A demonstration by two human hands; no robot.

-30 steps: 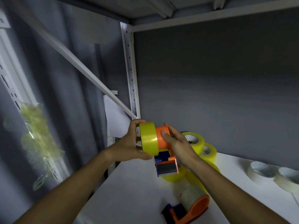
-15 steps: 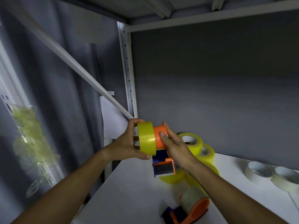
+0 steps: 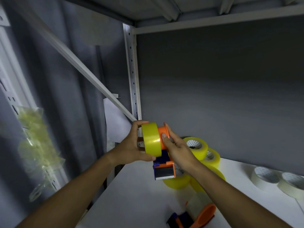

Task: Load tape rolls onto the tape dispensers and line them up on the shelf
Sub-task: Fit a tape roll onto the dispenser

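Above the white shelf [image 3: 131, 195] my left hand [image 3: 131, 148] grips a yellow tape roll [image 3: 151, 139], thumb under it and fingers over its top. The roll sits against the orange hub of an orange and blue tape dispenser [image 3: 164, 168]. My right hand [image 3: 177, 148] holds that dispenser from the right, thumb pressed on the orange hub. The dispenser's toothed cutter end points down toward me. A second dispenser [image 3: 194, 214] loaded with a pale roll lies on the shelf near the front edge.
Several spare yellow tape rolls [image 3: 195, 145] are piled behind my right hand. Two white tape rolls [image 3: 266, 177] lie flat at the right. A white upright post [image 3: 133, 76] and a diagonal brace [image 3: 85, 69] stand at the left. A clear plastic bag [image 3: 37, 150] hangs far left.
Both hands with the roll and dispenser stay together at about the same spot. The roll sits slightly closer onto the orange hub. The view has shifted a little.
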